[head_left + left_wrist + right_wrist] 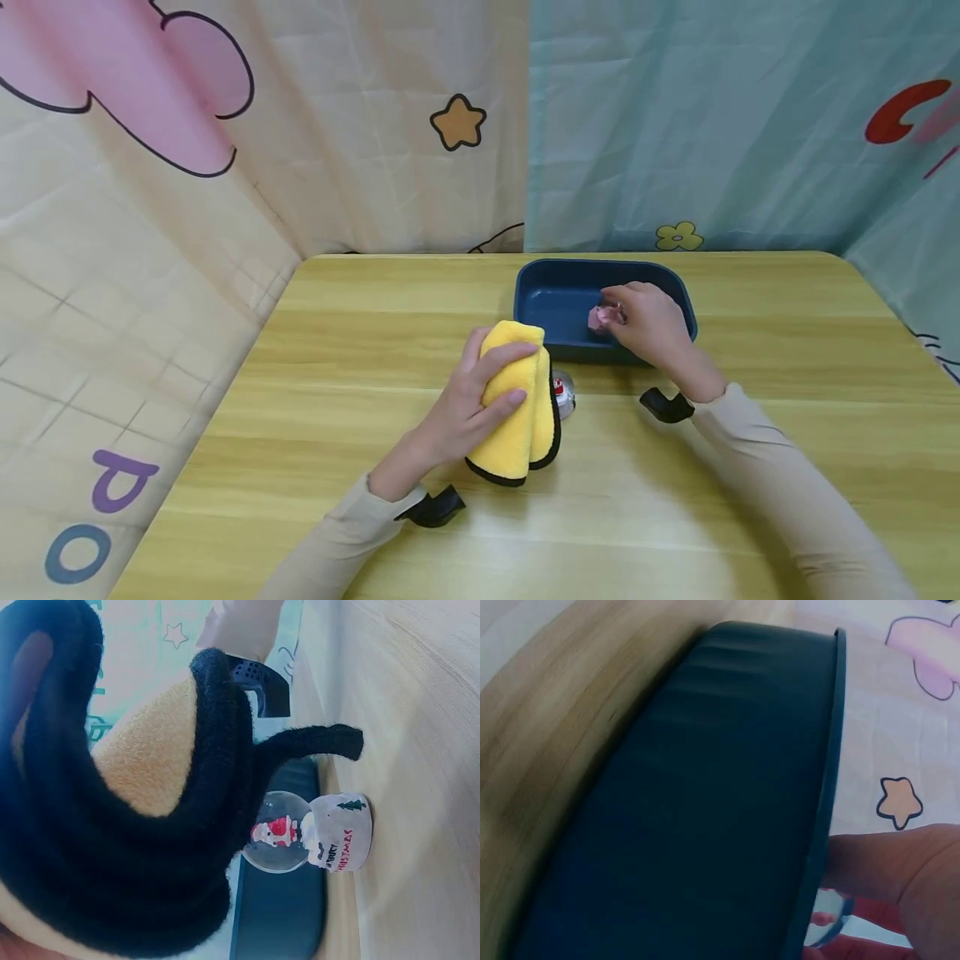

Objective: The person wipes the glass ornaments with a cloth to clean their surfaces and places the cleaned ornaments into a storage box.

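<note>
In the head view my left hand (476, 404) grips a folded yellow towel (510, 408) with black edging. Just right of the towel, partly hidden by it, a snow globe (564, 395) stands on the table. The left wrist view shows this snow globe (281, 831) with a Santa figure inside and a white lettered base. My right hand (651, 323) pinches a small pink, partly clear object (602, 318) inside the dark blue bin (555, 342). Fingers hide much of that object, so its kind is unclear. The bin wall (697, 802) fills much of the right wrist view.
The bin stands near the back edge of the wood-grain table (337, 375). Printed curtains (390, 167) hang behind the table and along its sides. A black strap piece (666, 406) sticks out at the right wrist, another (435, 507) at the left.
</note>
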`<action>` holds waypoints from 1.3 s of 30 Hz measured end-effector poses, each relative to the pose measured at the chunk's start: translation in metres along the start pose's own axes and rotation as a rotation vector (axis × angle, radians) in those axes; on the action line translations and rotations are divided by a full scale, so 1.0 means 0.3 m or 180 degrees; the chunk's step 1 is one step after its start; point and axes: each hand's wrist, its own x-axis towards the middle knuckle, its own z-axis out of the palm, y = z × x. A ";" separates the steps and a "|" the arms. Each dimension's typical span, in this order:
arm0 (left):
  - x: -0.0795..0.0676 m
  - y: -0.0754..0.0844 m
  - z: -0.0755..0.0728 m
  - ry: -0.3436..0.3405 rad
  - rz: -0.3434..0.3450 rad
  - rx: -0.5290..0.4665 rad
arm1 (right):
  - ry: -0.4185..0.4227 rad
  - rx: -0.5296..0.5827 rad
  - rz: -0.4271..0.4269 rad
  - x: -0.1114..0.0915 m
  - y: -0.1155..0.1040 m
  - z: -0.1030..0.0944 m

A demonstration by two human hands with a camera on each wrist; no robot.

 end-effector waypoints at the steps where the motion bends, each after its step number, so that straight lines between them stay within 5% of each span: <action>1: -0.002 0.000 0.001 -0.0007 -0.0012 -0.0001 | -0.0051 -0.0007 0.0000 0.001 0.001 0.003; 9: -0.007 -0.001 0.006 -0.0030 -0.0052 0.0015 | -0.0298 -0.0049 -0.0023 0.007 0.018 0.016; 19: 0.004 0.006 0.000 -0.0064 -0.0068 0.0117 | -0.0038 -0.0129 -0.0344 0.020 0.034 0.027; 39: 0.000 0.001 0.009 -0.0056 -0.0069 0.0171 | 0.0032 -0.0256 -0.0387 0.055 0.039 0.050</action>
